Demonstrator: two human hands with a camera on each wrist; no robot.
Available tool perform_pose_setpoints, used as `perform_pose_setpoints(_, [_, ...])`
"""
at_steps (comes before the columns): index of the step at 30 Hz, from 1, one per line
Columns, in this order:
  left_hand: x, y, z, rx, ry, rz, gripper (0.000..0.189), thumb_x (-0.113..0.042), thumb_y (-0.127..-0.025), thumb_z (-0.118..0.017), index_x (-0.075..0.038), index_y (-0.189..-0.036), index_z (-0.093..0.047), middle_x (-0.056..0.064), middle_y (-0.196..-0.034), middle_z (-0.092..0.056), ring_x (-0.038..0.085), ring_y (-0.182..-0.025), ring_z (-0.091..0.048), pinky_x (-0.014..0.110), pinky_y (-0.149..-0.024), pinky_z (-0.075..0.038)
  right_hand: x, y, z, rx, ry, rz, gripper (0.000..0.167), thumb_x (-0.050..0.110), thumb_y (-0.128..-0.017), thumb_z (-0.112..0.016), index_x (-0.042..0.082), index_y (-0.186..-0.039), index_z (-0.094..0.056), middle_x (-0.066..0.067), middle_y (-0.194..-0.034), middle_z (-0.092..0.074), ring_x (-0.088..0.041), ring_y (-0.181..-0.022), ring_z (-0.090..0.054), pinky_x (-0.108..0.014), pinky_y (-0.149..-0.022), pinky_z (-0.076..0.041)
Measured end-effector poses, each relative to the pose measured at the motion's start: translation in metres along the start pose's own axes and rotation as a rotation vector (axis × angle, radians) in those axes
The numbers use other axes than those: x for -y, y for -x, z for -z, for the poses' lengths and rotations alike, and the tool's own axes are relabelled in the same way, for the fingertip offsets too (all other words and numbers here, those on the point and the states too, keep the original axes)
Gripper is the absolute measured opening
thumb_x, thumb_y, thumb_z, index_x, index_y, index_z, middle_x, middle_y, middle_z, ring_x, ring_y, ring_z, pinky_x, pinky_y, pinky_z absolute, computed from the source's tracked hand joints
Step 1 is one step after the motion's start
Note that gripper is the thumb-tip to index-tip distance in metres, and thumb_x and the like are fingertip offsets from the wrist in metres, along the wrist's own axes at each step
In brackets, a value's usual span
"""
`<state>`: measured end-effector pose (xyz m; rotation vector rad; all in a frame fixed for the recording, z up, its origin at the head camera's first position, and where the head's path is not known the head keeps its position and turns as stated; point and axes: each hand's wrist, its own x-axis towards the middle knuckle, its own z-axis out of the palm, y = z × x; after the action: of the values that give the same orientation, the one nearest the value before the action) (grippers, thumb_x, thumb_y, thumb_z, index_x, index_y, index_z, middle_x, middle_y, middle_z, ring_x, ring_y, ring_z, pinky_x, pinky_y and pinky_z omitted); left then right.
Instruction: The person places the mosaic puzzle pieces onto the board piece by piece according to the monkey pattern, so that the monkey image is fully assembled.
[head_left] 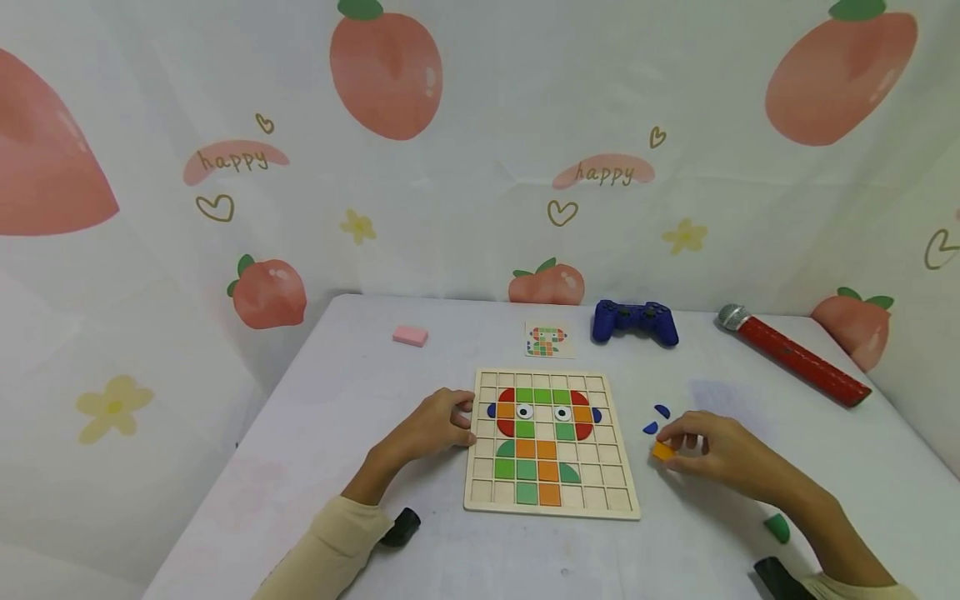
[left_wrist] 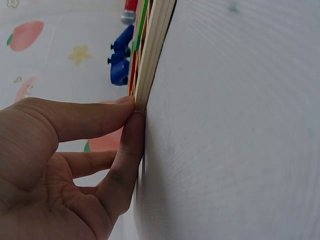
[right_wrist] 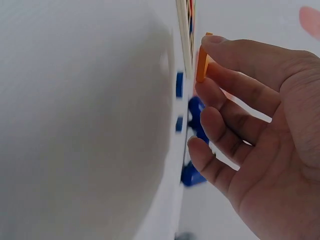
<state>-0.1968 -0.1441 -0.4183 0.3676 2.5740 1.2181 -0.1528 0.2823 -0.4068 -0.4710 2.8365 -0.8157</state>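
Observation:
A wooden grid board [head_left: 487,496] lies on the table, with red, orange, green and blue tiles and two eye tiles forming a figure in its squares. My left hand [head_left: 437,425] holds the board's left edge; in the left wrist view, thumb [left_wrist: 95,120] and index finger meet at that edge. Right of the board, my right hand [head_left: 708,450] pinches an orange square tile [head_left: 663,451] between thumb and fingers, raised above the table in the right wrist view. Two blue half-round tiles [head_left: 662,411] lie just beyond the right fingertips.
A green quarter-round tile [head_left: 778,527] lies by the right forearm. Behind the board is a small pattern card [head_left: 550,340], with a pink block [head_left: 410,336] to its left. A blue game controller [head_left: 636,322] and a red microphone [head_left: 802,360] lie at the back right.

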Motion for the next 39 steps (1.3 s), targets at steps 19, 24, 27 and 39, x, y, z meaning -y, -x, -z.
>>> perform_pose_setpoints(19, [0.001, -0.001, 0.0, 0.011, -0.012, 0.001, 0.065, 0.0, -0.086, -0.083, 0.008, -0.146, -0.057, 0.012, -0.123, -0.063, 0.019, -0.101, -0.065, 0.032, -0.086, -0.061, 0.065, -0.054, -0.034, 0.152, -0.089, 0.201, 0.025, 0.034, -0.091, -0.083, 0.019, -0.111, -0.078, 0.01, -0.1, -0.066, -0.014, -0.096, -0.055, -0.029, -0.082, -0.05])
perform_pose_setpoints(24, [0.001, -0.002, -0.001, 0.006, -0.01, 0.007, 0.064, 0.0, -0.086, -0.083, 0.007, -0.145, -0.058, 0.01, -0.121, -0.063, 0.018, -0.101, -0.065, 0.032, -0.086, -0.061, 0.079, -0.063, -0.044, 0.182, -0.081, 0.275, 0.02, 0.03, -0.093, -0.082, 0.02, -0.11, -0.078, 0.01, -0.108, -0.069, -0.012, -0.101, -0.059, -0.036, -0.093, -0.054])
perform_pose_setpoints(27, [0.002, -0.002, -0.002, 0.0, -0.006, 0.01, 0.064, 0.001, -0.086, -0.083, 0.007, -0.145, -0.058, 0.01, -0.121, -0.063, 0.018, -0.1, -0.065, 0.032, -0.085, -0.061, 0.088, -0.067, -0.051, 0.203, -0.078, 0.296, 0.019, 0.028, -0.093, -0.082, 0.02, -0.11, -0.078, 0.011, -0.108, -0.07, -0.011, -0.101, -0.061, -0.036, -0.095, -0.055])
perform_pose_setpoints(39, [0.002, -0.002, -0.002, 0.003, -0.013, 0.012, 0.064, 0.0, -0.086, -0.082, 0.007, -0.145, -0.058, 0.009, -0.12, -0.062, 0.018, -0.1, -0.065, 0.032, -0.084, -0.06, 0.122, -0.075, -0.073, 0.278, -0.067, 0.343, 0.025, 0.036, -0.094, -0.082, 0.024, -0.115, -0.079, 0.021, -0.105, -0.068, -0.006, -0.101, -0.057, -0.041, -0.103, -0.051])
